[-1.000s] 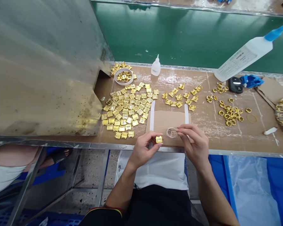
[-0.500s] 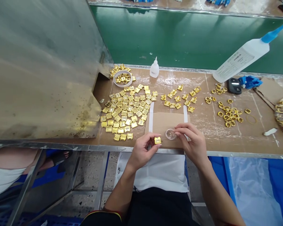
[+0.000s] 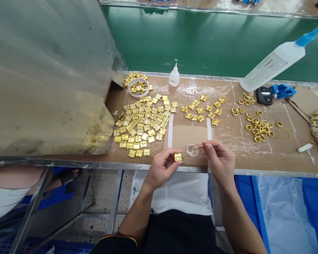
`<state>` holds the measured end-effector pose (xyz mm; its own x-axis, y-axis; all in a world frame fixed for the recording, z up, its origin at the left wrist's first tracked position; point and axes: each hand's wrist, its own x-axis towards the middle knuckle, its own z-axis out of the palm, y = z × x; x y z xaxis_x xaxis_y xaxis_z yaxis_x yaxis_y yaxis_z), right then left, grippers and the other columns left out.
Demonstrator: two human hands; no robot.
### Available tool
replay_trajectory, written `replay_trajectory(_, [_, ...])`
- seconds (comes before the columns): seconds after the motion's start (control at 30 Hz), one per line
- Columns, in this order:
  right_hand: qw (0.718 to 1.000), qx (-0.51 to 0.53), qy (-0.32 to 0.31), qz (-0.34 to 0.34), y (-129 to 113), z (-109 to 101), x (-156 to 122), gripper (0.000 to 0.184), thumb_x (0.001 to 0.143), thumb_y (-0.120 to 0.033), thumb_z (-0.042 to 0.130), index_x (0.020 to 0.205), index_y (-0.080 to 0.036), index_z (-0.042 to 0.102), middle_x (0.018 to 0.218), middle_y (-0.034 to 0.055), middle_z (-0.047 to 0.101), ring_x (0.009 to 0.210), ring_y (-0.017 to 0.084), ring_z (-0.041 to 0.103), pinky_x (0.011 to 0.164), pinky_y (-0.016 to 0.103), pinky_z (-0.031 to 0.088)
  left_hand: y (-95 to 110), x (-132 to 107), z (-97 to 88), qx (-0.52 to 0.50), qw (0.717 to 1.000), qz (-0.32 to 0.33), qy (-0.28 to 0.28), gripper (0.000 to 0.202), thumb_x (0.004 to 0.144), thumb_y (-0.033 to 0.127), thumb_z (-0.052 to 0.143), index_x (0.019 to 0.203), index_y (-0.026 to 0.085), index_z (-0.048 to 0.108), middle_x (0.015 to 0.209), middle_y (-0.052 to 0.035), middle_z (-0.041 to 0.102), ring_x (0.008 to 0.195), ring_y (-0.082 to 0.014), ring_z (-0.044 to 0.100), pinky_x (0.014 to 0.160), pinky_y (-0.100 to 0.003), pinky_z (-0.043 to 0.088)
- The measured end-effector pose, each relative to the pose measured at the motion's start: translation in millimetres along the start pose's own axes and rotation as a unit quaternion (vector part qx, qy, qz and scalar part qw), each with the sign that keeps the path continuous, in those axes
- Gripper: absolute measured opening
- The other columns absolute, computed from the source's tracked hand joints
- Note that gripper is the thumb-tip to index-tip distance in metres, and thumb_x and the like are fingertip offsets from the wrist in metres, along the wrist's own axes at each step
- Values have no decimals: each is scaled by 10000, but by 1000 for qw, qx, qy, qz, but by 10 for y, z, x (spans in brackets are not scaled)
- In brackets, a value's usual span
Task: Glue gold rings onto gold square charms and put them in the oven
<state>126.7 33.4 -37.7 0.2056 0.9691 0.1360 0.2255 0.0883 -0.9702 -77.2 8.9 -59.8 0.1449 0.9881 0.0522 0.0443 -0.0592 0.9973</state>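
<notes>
Between the thumb and fingers of my left hand is a small gold rectangular metal piece, held just over the bench's front edge. My right hand pinches a thin stick, like a toothpick, which points left. Its tip reaches into a small clear round dish on the cardboard pad. Left of the pad lie many similar gold pieces, spread flat in rough rows. Behind the pad are several gold pieces that look fitted with rings. Loose gold rings lie in a pile to the right.
A small white dropper bottle stands at the back. A large bottle with a blue nozzle leans at the back right, near a black device. A tape roll rests on gold parts. A metal cabinet walls off the left.
My right hand has shifted slightly right and its grip has turned, so more of the thin stick shows. My left hand keeps the gold piece almost still.
</notes>
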Motion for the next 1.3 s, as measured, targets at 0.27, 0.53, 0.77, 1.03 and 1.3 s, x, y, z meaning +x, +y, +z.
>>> replay_trajectory(0.27, [999, 13, -8, 33, -126, -8, 21, 362, 898, -561, 745, 851, -203, 771, 662, 29, 740, 579, 165, 683, 508, 271, 530, 31, 0, 5, -1, 1000, -8, 6, 224, 882, 264, 747, 1071, 145, 763, 787, -29, 683, 634, -118, 589, 576, -219, 472])
replay_trajectory(0.53, [999, 22, -24, -2, -365, 106, -153, 223, 971, -417, 707, 886, -219, 767, 750, 30, 795, 534, 135, 677, 503, 252, 583, 36, -15, 23, -30, 999, -37, -1, 276, 873, 272, 771, 1109, 130, 774, 786, -54, 751, 658, -141, 680, 606, -222, 550])
replay_trajectory(0.77, [993, -49, -78, -78, -335, 204, -257, 122, 988, -209, 648, 950, -231, 762, 806, 10, 804, 559, 125, 699, 546, 231, 590, 33, -8, 19, -29, 999, -18, -6, 270, 882, 257, 766, 1120, 132, 781, 926, -104, 811, 734, -162, 731, 672, -231, 591])
replay_trajectory(1.03, [989, -63, -95, -95, -302, 230, -269, 145, 985, -164, 626, 943, -236, 744, 831, 14, 804, 683, 162, 759, 590, 246, 606, 51, -11, 30, -43, 999, -6, -2, 257, 881, 224, 755, 1116, 124, 779, 912, -101, 814, 716, -155, 735, 661, -223, 605])
replay_trajectory(1.3, [984, -78, -103, -123, -347, 245, -262, 168, 978, -136, 620, 933, -241, 743, 828, 9, 812, 680, 162, 765, 620, 248, 619, 43, -2, 26, -46, 999, -4, -1, 250, 881, 221, 751, 1109, 123, 778, 936, -104, 818, 740, -159, 743, 671, -230, 620])
